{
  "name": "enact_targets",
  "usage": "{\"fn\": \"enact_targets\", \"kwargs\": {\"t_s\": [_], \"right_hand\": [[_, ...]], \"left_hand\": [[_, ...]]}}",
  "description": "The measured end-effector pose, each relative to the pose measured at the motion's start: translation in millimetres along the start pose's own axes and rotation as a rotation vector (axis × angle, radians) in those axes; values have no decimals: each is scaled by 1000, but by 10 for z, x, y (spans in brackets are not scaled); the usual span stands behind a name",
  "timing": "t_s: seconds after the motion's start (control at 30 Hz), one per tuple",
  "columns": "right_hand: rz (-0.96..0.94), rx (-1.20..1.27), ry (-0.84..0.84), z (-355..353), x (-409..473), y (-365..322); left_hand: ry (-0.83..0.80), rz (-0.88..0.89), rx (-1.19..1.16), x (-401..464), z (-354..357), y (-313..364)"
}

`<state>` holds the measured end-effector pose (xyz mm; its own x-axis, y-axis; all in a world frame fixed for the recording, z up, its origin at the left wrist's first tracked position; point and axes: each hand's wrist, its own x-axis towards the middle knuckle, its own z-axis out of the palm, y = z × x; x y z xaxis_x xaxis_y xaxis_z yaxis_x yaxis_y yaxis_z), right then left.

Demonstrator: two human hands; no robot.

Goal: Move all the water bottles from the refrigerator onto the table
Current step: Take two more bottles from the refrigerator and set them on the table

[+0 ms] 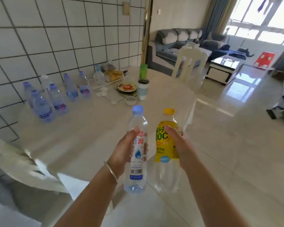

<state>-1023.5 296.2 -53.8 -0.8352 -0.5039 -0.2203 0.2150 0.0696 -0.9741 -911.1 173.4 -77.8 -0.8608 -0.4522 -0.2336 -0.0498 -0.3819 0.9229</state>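
A clear water bottle with a pale blue cap and a white label printed in red characters is held upright in the left hand, whose fingers are curled round its middle, the thumb lying across the label's upper edge. A thin bangle is worn on the left wrist. Just beside it, a bottle with a yellow cap and yellow label is held upright in the right hand, the thumb pressed to the front of the label and the other fingers wrapped behind, mostly hidden. Both bottles are carried in the air near the table's front edge, close together but apart; whether they are above the table or the floor cannot be told. On the pale table, along the tiled wall at the left, a group of water bottles with bluish caps is seen standing upright, near one another. Farther back, a white tumbler with a pale blue band, a small white dish, a stack of plates, a green cup and a bag of bread are set on the table. A white chair is placed at the far end, and a grey sofa is seen beyond it.
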Motion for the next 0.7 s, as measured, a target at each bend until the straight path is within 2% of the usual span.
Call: {"fn": "enact_targets", "kwargs": {"t_s": [0.13, 0.33, 0.47, 0.6, 0.7], "right_hand": [[-10, -97, -116, 348, 886, -48], [36, -157, -451, 1165, 2113, -262], [-19, -154, -523, 1661, 2842, -627], [75, -231, -650, 2153, 3252, -463], [90, -295, -696, 2527, 3549, -385]], "left_hand": [[168, 4, -80, 645, -304, 89], [493, 39, -119, 1513, -940, 418], [607, 86, -98, 2008, -1192, 765], [805, 25, -148, 2245, -1546, 746], [856, 39, -192, 2440, -1836, 787]]}}
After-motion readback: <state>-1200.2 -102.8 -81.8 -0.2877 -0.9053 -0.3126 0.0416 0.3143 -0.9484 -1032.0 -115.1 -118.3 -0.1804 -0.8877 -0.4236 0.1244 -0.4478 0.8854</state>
